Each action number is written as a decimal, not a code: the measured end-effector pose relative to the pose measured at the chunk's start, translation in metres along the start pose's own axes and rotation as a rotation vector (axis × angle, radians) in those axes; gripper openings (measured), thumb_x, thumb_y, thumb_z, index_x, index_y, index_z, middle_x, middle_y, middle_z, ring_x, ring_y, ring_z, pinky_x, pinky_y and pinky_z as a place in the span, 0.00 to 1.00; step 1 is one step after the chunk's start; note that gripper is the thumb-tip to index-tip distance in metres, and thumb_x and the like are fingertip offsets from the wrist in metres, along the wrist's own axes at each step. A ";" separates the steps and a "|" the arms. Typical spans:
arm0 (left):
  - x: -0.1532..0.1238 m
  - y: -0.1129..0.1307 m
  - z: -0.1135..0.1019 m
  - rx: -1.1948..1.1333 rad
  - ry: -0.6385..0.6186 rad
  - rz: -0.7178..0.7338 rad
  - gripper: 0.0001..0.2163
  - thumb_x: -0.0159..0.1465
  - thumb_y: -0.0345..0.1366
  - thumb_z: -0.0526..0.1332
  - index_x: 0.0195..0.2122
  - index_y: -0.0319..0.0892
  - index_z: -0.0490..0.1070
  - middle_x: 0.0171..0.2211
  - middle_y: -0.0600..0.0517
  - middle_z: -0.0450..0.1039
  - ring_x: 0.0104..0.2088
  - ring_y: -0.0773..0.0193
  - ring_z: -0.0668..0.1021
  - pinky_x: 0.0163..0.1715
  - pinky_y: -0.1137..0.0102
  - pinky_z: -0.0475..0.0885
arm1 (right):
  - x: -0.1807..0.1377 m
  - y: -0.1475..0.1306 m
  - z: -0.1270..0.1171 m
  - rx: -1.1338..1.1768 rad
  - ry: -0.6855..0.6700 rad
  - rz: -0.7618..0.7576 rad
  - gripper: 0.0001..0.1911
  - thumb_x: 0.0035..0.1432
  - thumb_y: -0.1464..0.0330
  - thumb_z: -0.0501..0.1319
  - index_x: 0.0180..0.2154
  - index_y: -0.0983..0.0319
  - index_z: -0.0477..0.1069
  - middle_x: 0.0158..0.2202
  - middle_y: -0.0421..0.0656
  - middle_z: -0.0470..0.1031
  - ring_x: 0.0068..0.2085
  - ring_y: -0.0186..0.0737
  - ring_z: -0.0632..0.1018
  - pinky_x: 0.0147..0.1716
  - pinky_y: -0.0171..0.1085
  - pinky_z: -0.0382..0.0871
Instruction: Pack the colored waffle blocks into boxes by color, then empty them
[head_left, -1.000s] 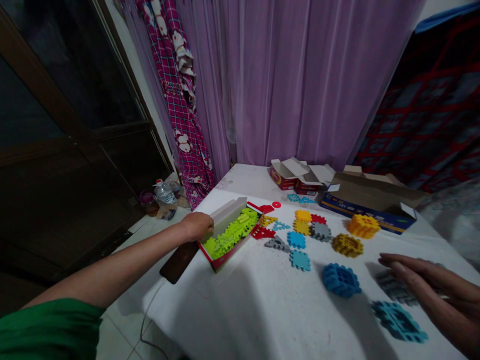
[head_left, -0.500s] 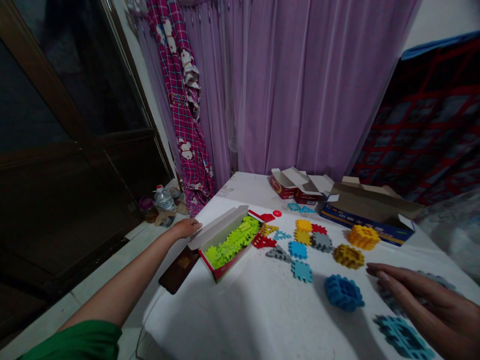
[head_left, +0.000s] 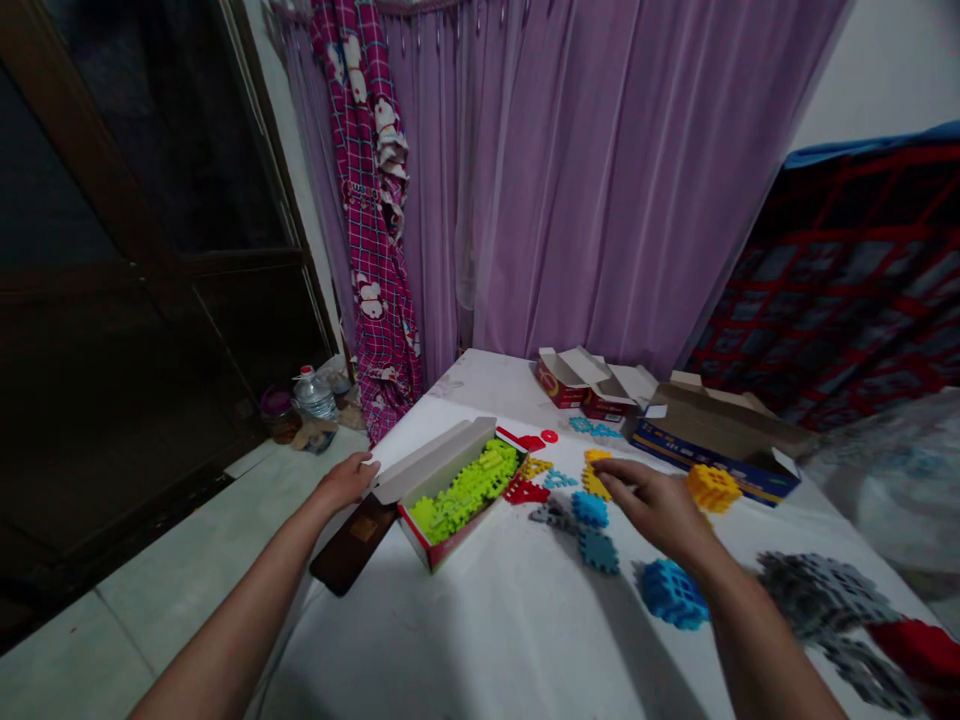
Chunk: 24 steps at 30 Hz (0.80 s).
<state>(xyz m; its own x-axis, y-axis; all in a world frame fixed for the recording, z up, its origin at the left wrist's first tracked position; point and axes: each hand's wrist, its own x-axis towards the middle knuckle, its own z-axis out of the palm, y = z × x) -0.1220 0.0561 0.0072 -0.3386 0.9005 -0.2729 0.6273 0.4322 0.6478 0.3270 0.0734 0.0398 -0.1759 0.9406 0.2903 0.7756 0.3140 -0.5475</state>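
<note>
The left hand (head_left: 346,480) is at the near left corner of the open flap (head_left: 427,462) of a red box (head_left: 480,531). Its fingers lie close together; whether they press on or grip the flap cannot be told. The box sits to the right of this hand on the white bench (head_left: 510,630), and green pieces (head_left: 469,492) fill it. Just below the same hand lies a phone (head_left: 352,545). Beyond the hand, to its left, a bottle (head_left: 315,395) and a jar (head_left: 279,415) stand on the floor (head_left: 187,560).

The right hand (head_left: 649,500) is over the loose pieces, thumb and forefinger brought near each other beside the yellow pieces (head_left: 592,480); whether anything is pinched between them cannot be told. Just below its fingertips lie a blue piece (head_left: 590,509) and, nearer the person, a teal piece (head_left: 598,551). To the left of the fingertips are a grey triangle (head_left: 555,516), a light-blue triangle (head_left: 559,479) and a red piece (head_left: 527,492).

A blue stack (head_left: 673,593) is just below the right hand and wrist, a yellow stack (head_left: 714,488) beside the hand on its right, and a grey stack (head_left: 825,585) farther right. Past this hand, a long blue box (head_left: 666,442) stands open.
</note>
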 end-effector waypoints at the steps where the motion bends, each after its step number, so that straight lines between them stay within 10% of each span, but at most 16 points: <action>1: -0.008 -0.003 0.002 -0.052 0.024 0.006 0.24 0.65 0.45 0.52 0.59 0.39 0.59 0.55 0.40 0.71 0.49 0.56 0.78 0.34 0.71 0.76 | 0.017 -0.003 0.014 0.002 -0.013 0.005 0.19 0.57 0.61 0.54 0.44 0.59 0.78 0.44 0.46 0.81 0.41 0.45 0.81 0.42 0.41 0.75; 8: -0.077 -0.026 0.060 -0.737 0.249 -0.048 0.30 0.67 0.47 0.50 0.68 0.43 0.43 0.68 0.45 0.51 0.66 0.61 0.60 0.61 0.67 0.62 | 0.083 -0.018 0.093 -0.099 -0.158 0.152 0.22 0.61 0.66 0.52 0.54 0.62 0.72 0.53 0.48 0.75 0.51 0.43 0.77 0.51 0.38 0.68; 14: -0.143 -0.011 0.119 -0.996 -0.077 0.099 0.30 0.60 0.51 0.60 0.63 0.50 0.59 0.65 0.50 0.59 0.66 0.54 0.58 0.64 0.60 0.60 | 0.076 -0.030 0.106 -0.197 -0.214 0.196 0.21 0.63 0.66 0.50 0.51 0.58 0.75 0.50 0.45 0.78 0.51 0.44 0.77 0.47 0.37 0.68; 24: -0.102 0.010 0.100 -0.959 -0.122 0.219 0.31 0.59 0.47 0.60 0.63 0.43 0.60 0.60 0.47 0.67 0.62 0.53 0.67 0.61 0.60 0.64 | 0.049 -0.030 0.096 -0.279 -0.217 0.280 0.20 0.62 0.61 0.50 0.48 0.57 0.77 0.48 0.45 0.79 0.50 0.46 0.77 0.44 0.37 0.68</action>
<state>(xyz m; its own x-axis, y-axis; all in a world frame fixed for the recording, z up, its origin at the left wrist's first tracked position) -0.0105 -0.0269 -0.0297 -0.1747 0.9779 -0.1150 -0.1842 0.0823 0.9794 0.2369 0.1219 -0.0049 -0.0361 0.9990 -0.0262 0.9398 0.0250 -0.3407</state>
